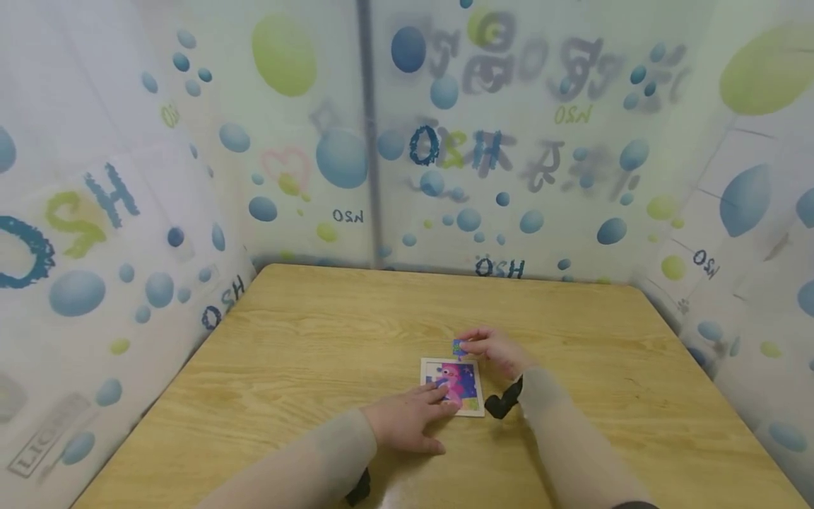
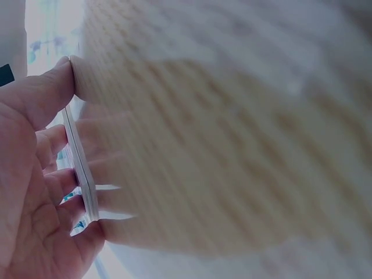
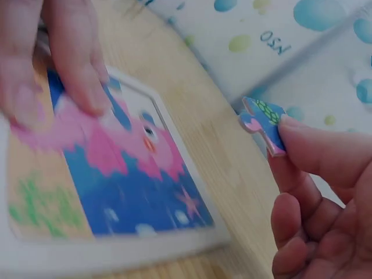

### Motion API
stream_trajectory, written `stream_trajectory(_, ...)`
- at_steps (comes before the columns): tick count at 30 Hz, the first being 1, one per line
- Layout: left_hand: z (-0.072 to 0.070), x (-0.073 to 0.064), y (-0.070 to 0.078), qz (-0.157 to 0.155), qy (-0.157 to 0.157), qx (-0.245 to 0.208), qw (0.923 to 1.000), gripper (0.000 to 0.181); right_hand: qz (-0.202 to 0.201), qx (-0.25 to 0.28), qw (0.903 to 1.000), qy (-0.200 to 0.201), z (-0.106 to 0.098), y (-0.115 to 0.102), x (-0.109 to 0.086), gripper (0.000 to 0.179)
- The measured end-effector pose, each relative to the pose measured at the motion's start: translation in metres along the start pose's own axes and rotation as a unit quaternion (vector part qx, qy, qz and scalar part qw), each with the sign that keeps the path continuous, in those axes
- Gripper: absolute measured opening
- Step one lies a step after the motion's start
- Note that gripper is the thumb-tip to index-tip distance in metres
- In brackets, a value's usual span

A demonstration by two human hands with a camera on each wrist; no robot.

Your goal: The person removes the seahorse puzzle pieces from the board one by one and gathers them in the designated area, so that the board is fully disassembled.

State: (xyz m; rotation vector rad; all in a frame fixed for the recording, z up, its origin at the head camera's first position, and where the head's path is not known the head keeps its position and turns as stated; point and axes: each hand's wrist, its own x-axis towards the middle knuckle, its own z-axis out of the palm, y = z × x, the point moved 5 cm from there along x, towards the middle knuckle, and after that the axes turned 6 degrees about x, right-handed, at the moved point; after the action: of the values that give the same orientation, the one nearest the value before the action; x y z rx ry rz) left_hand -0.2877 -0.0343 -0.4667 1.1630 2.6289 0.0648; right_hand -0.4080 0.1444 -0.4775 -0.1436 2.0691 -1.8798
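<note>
A white-framed jigsaw puzzle [image 1: 469, 382] lies on the table, its picture a pink seahorse on blue water with a sandy strip. My left hand [image 1: 410, 417] rests over its left side, fingertips on the picture; in the left wrist view the fingers [image 2: 58, 183] reach across the board's edge, thumb down on the wood. Between thumb and forefinger my right hand [image 3: 325, 192] pinches a blue puzzle piece [image 3: 264, 123] with green and pink patches. It is held up just beyond the frame's far edge, apart from the board. Part of the picture is hidden under the left fingers.
The wooden table [image 1: 318, 318] reaches out around the board on every side. Printed curtains [image 1: 432, 212] with blue and green dots hang behind its far edge and along both sides. Black straps [image 1: 505, 401] hang at the wrists.
</note>
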Motion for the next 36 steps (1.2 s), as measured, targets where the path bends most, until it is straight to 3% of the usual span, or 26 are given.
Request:
stream_trajectory(10, 0.001, -0.001, 0.001, 0.003, -0.004, -0.003, 1.0, 0.071, 0.018, -0.033, 0.9988, 0.032, -0.056, 0.003, -0.009, 0.023)
stream_trajectory(20, 0.002, 0.0, 0.001, -0.004, -0.002, -0.006, 1.0, 0.072, 0.02, -0.081, 0.9958, 0.037, -0.091, 0.006, -0.017, 0.024)
stream_trajectory(27, 0.002, -0.001, 0.001, -0.008, -0.003, -0.002, 1.0, 0.072, 0.019, -0.102, 0.9936, 0.044, -0.102, 0.008, -0.016, 0.02)
stream_trajectory(36, 0.001, -0.003, 0.0, -0.012, -0.002, -0.005, 0.9999, 0.071, 0.017, -0.154, 0.9875, 0.031, -0.102, 0.013, -0.013, 0.025)
